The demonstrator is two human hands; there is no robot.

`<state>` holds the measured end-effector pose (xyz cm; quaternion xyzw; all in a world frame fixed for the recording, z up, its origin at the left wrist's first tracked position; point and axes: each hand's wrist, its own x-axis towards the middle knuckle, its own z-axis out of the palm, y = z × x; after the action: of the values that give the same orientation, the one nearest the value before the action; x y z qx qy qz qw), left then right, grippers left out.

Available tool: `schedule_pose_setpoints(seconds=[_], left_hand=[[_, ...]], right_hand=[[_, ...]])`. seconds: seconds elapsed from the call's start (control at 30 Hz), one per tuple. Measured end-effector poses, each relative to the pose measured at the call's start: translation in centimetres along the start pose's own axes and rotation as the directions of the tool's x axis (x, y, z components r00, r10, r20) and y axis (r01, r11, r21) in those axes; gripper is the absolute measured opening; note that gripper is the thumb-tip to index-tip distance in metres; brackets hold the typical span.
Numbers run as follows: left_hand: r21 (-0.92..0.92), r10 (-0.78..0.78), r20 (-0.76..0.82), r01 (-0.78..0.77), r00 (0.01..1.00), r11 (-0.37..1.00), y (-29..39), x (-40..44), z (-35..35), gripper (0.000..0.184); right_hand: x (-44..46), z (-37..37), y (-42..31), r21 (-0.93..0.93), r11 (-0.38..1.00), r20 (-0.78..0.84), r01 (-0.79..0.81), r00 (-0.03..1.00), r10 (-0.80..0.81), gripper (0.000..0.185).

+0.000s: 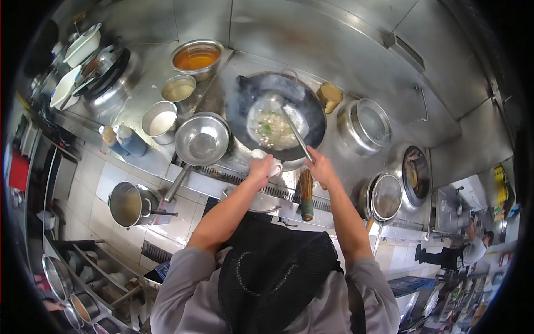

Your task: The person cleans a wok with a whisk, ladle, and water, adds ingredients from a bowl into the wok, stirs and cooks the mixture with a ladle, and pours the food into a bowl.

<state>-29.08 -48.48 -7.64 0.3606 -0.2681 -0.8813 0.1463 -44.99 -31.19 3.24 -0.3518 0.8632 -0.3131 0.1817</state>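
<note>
My left hand (262,167) is closed around a folded white cloth (272,162) at the near rim of a dark wok (314,106). Pale, bubbling liquid with light pieces and a bit of green, the food (272,125), fills the wok's middle, and steam hangs over it. My right hand (321,168) grips the handle of a long metal ladle (297,129). Its far end dips into the food, where the head is hard to make out. Below my hands, a bamboo wok brush (306,195) lies at the stove's front edge.
Left of the wok sit a steel strainer bowl (201,139), metal pots of liquid and a basin of orange liquid (196,57). Sauce bottles (130,140) stand farther left. Steel pots (364,127) and a sieve (386,196) are on the right. Another person (473,250) stands far right.
</note>
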Motion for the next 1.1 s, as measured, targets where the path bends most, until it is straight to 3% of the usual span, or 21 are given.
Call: schedule_pose_setpoints(seconds=[0.07, 0.13, 0.17, 0.2, 0.23, 0.3, 0.4, 0.47, 0.7, 0.8, 0.93, 1.0, 1.07, 1.1], left_hand=[[0.063, 0.062, -0.09, -0.057, 0.994, 0.996, -1.7, 1.9, -0.3, 0.036], [0.21, 0.299, -0.217, -0.255, 0.929, 0.944, -3.1, 2.5, -0.8, 0.033], [0.22, 0.29, -0.214, -0.243, 0.933, 0.945, -4.1, 3.5, -1.4, 0.033], [0.279, 0.379, -0.236, -0.311, 0.895, 0.909, -4.8, 4.5, -2.0, 0.032], [0.336, 0.467, -0.252, -0.376, 0.847, 0.863, -5.6, 5.5, -2.5, 0.032], [0.291, 0.458, -0.249, -0.386, 0.853, 0.876, -5.0, 4.1, -1.5, 0.032], [0.17, 0.376, -0.212, -0.344, 0.902, 0.923, -2.8, 0.3, 0.6, 0.031], [0.251, 0.454, -0.187, -0.405, 0.871, 0.879, -3.9, 2.7, -1.0, 0.03], [0.255, 0.45, -0.201, -0.397, 0.87, 0.882, -3.6, 1.3, -0.8, 0.033], [0.265, 0.448, -0.175, -0.396, 0.877, 0.879, -3.8, 1.4, -1.3, 0.034], [0.289, 0.411, -0.144, -0.359, 0.9, 0.888, -3.5, 1.1, -1.1, 0.039], [0.278, 0.357, -0.171, -0.302, 0.918, 0.912, -2.8, 0.1, -0.6, 0.049], [0.288, 0.325, -0.142, -0.275, 0.935, 0.917, -1.8, -0.9, -1.0, 0.057], [0.255, 0.291, -0.112, -0.256, 0.95, 0.932, -1.4, -1.5, -1.5, 0.057]], right_hand=[[-1.5, -0.9, 1.9, -0.082, 0.975, 0.092, 0.208, 0.975, -0.2, 0.057], [-3.2, -1.4, 4.0, -0.107, 0.984, 0.117, 0.144, 0.984, -0.132, 0.059], [-4.5, -2.2, 4.3, -0.225, 0.963, 0.134, 0.149, 0.984, -0.12, 0.06], [-5.7, -3.1, 4.5, -0.341, 0.927, 0.152, 0.155, 0.982, -0.109, 0.062], [-6.8, -3.9, 4.5, -0.339, 0.929, 0.15, 0.148, 0.983, -0.102, 0.062], [-8.3, -5.5, 4.7, -0.505, 0.848, 0.12, 0.161, 0.986, -0.115, 0.064], [-9.6, -8.2, 5.8, -0.61, 0.771, 0.109, 0.183, 0.983, -0.148, 0.062], [-10.9, -10.7, 5.3, -0.622, 0.762, 0.087, 0.18, 0.983, -0.162, 0.057], [-16.7, -22.7, -4.4, -0.638, 0.758, 0.084, 0.134, 0.991, -0.105, 0.052], [-17.1, -23.7, -4.5, -0.626, 0.772, 0.158, 0.107, 0.987, -0.009, 0.05], [-13.5, -16.1, 3.6, -0.513, 0.832, 0.057, 0.213, 0.975, -0.215, 0.047], [-10.3, -10.7, 8.8, -0.193, 0.97, 0.026, 0.149, 0.989, -0.147, 0.049], [-8.7, -6.1, 9.9, 0.131, 0.986, 0.086, -0.099, 0.992, 0.088, 0.051], [-7.7, -4.8, 8.4, 0.126, 0.988, 0.087, -0.087, 0.993, 0.076, 0.051]])
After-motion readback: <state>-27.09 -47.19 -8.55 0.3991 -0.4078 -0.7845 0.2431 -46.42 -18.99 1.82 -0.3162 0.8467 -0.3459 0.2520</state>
